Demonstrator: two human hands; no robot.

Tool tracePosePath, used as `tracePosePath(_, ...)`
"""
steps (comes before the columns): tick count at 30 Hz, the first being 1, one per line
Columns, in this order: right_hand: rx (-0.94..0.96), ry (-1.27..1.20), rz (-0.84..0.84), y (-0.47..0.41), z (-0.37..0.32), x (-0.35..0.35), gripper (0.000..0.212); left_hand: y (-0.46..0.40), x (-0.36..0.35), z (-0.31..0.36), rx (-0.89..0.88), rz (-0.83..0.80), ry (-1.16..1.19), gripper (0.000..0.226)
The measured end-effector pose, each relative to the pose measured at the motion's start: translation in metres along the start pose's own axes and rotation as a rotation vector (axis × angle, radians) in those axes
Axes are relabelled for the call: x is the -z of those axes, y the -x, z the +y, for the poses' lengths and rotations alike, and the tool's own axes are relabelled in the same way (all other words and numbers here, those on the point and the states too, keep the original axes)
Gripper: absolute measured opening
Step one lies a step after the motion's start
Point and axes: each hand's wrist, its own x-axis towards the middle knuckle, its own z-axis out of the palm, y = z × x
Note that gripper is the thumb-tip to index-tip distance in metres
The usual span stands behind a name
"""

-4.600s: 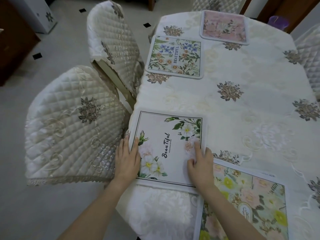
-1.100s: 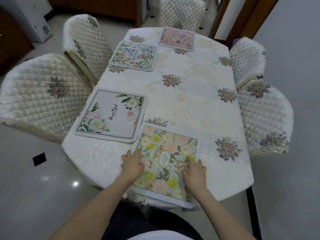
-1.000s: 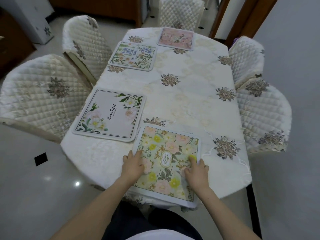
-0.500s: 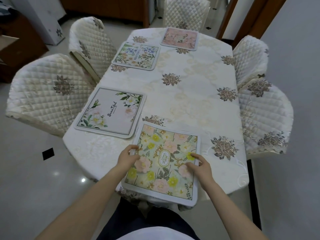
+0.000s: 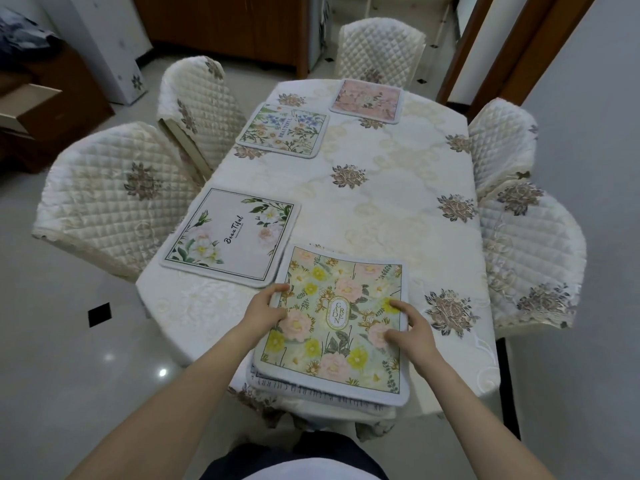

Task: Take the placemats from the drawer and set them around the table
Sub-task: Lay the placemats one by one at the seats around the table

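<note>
Fingers [image 5: 277, 289] of left hand [image 5: 265, 311] curled over left edge of yellow-flowered placemat [image 5: 337, 323], thumb underneath, out of sight; fingers of right hand [image 5: 414, 329] clamped on its right edge. Mat tops a stack at 6 o'clock on the surface [image 5: 391, 199], near end overhanging the rim. Oval label at mat's centre reading roughly "GARDEN". Lower mats [image 5: 311, 393] showing edges only, lettering cut off, count unclear. White placemat [image 5: 232, 237] at 9 o'clock, script reading "Beautiful", smaller line beneath too fine to read. Blue-flowered placemat [image 5: 284, 135] at 11 o'clock, printed "BEAUTIFUL". Pink placemat [image 5: 367, 100] at 12 o'clock, centre mark illegible. Quilted chairs ringing everything: two [image 5: 114, 199] at 9 to 10, one [image 5: 379, 46] at 12, two [image 5: 530, 251] at 2 to 3. Open drawer [image 5: 27, 102] far off at 10 o'clock, partly cropped.
</note>
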Motion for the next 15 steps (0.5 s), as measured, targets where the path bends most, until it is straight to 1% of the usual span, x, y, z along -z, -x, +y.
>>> tracePosePath(5, 0.032, -0.011, 0.077, -0.007, -0.04, 0.004, 0.058, -0.011, 0.016, 0.029, -0.055, 0.036, 0.063, 0.05)
tracePosePath(8, 0.038, -0.072, 0.121, -0.008, -0.069, 0.003, 0.056, -0.016, 0.03, 0.047, -0.072, 0.049, 0.089, 0.046)
tracePosePath(15, 0.139, -0.11, 0.169, 0.003, -0.137, -0.026, 0.055, -0.019, 0.089, 0.069, -0.142, 0.097, 0.177, 0.043)
